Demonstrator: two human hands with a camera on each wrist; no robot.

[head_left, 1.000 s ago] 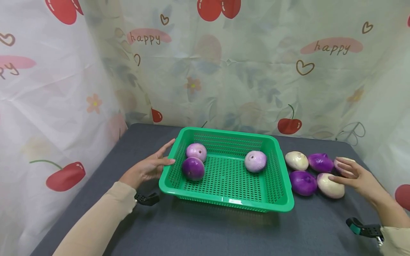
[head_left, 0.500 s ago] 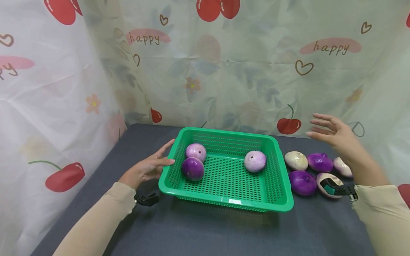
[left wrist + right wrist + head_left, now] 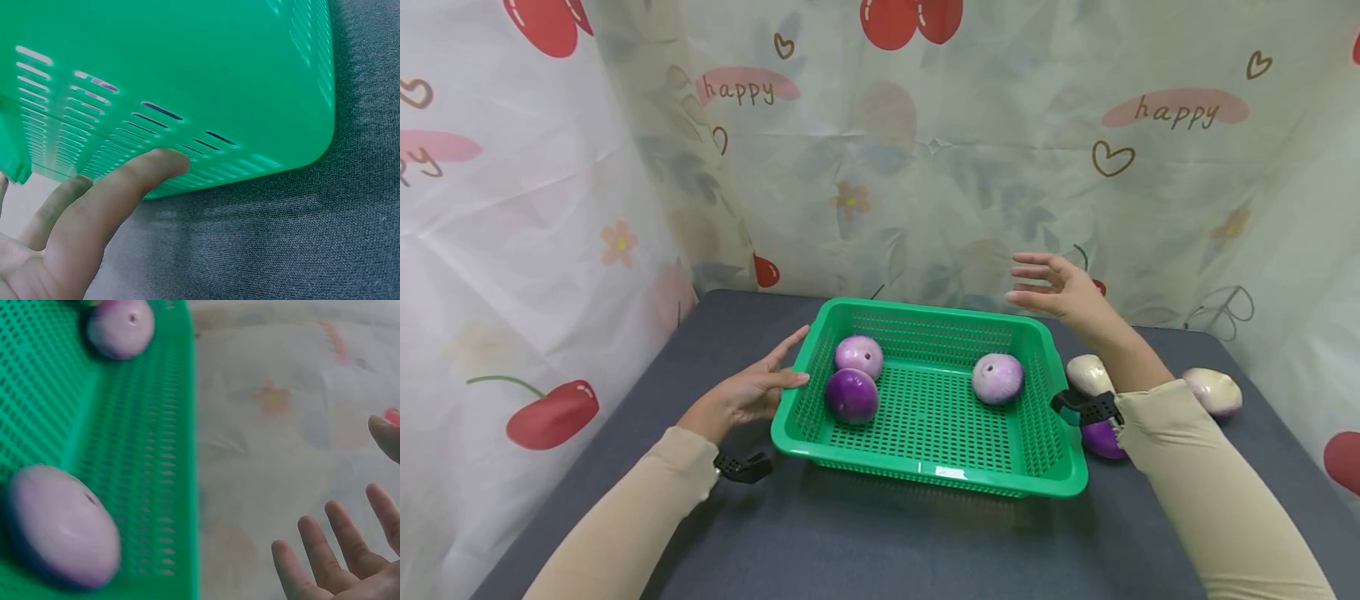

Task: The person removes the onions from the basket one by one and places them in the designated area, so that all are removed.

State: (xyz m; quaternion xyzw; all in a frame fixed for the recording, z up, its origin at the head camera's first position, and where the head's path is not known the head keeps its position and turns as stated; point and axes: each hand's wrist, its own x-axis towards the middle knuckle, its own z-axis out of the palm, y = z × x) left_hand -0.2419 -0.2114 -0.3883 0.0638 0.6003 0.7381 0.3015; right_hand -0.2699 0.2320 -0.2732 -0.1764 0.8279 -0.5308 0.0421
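Observation:
A green plastic basket (image 3: 925, 473) with slotted walls stands on the dark table. My left hand (image 3: 741, 396) touches its left side; in the left wrist view the thumb (image 3: 156, 169) lies along the outer wall. Inside sit a dark purple round onion-like vegetable (image 3: 852, 396), a pale lilac one (image 3: 860, 357) behind it, and another pale lilac one (image 3: 997, 379) at the right. Above the basket's back right corner hovers my right hand (image 3: 1063, 292), holding nothing. Its fingers spread apart beside the basket's edge in the right wrist view.
Right of the basket lie a whitish vegetable (image 3: 1087, 373), a dark purple one (image 3: 1102, 440) and a white-and-purple one (image 3: 1213, 392); the right forearm covers part of that group. Patterned curtains (image 3: 925, 167) hang behind and at both sides.
From the vegetables at the right, my right hand has risen and swung left to above the basket's back right corner. The left hand, the basket and its contents look unmoved.

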